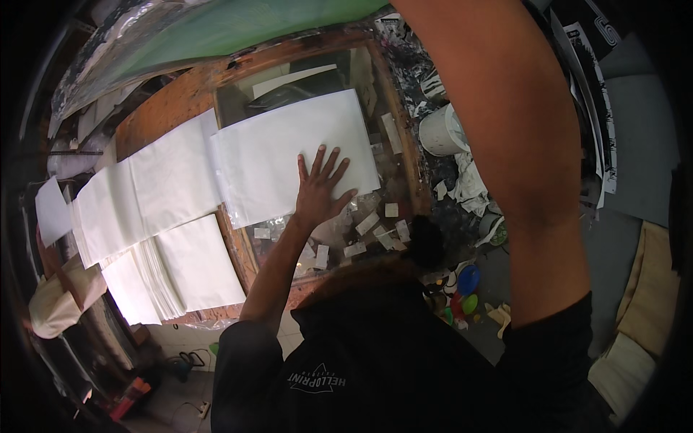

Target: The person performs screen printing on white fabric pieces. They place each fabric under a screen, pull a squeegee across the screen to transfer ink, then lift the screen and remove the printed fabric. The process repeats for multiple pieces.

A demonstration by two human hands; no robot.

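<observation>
My left hand [317,189] lies flat with fingers spread on a white rectangular sheet [267,155]; I cannot tell if it is paper or cloth. The sheet rests over a glass-like panel [289,89] set in a wooden table. My right arm [509,108] reaches up and forward past the top edge, so the right hand is out of view. Above the far side of the table is a green panel [238,29] with a worn, stained edge, possibly raised.
To the left lie white stacks, one flat [170,162] and one fanned [155,281]. Small pale scraps [367,223] dot the panel near me. Right of the table stand a white bucket [438,133] and crumpled paper [471,184] on a paint-stained surface.
</observation>
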